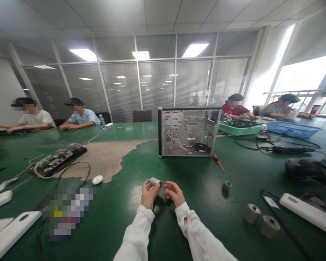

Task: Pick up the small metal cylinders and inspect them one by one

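Note:
My left hand (150, 193) is closed around a short grey metal cylinder (154, 180), held just above the green table (141, 224). Its right end looks dark and faces my right hand (174, 193), which is close by with its fingers apart and curved, apparently not touching the cylinder. To the right on the table rests a smaller metal cylinder (226, 186). Farther right and nearer me, two larger metal cylinders (252, 213) stand side by side.
An opened computer case (184, 125) stands ahead, a red-handled screwdriver (218, 162) beside it. Left are a circuit assembly (60, 159) and a white mouse (97, 179). Green (240, 129) and blue baskets (292, 129), cables and a white power bank-like bar (306, 214) lie right. Several people sit around.

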### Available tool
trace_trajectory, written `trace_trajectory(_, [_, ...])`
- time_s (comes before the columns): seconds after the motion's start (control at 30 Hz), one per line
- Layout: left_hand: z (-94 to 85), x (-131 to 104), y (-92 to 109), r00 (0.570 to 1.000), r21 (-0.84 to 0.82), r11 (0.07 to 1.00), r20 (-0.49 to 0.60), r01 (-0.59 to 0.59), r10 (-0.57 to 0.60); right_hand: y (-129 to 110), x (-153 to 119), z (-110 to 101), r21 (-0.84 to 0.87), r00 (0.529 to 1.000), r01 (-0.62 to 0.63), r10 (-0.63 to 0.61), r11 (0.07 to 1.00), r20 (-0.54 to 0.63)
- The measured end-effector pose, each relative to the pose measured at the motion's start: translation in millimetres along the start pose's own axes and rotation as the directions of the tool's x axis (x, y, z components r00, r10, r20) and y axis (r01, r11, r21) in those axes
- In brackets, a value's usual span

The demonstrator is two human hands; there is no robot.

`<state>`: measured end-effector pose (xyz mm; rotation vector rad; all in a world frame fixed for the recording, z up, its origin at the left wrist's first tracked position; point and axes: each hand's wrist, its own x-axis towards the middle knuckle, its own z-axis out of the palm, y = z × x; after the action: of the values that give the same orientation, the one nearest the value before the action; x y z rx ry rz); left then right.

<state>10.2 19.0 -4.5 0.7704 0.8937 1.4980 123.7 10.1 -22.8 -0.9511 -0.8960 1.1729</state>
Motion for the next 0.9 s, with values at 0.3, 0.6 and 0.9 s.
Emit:
trace_trajectory(0.3, [-0.9,-11,-4,0.876,0.567,0.669,0.339,-0.48,0.342,-3,2,-4,0.112,0.981,-0.14,0.153,0.984,-0.117])
trace_trajectory(0.6, [-3.5,-13,-3,0.736,0.638,0.368,0.585,-0.676,0.34,-27,-9,-5,0.183,0.935,-0.349,0.355,0.919,0.001])
trace_trajectory(0.9, [6.6,-21,12,0.728,0.578,0.459,0.624,-0.674,0.285,-25,-10,-3,0.188,0.947,-0.318,0.32,0.929,0.02])
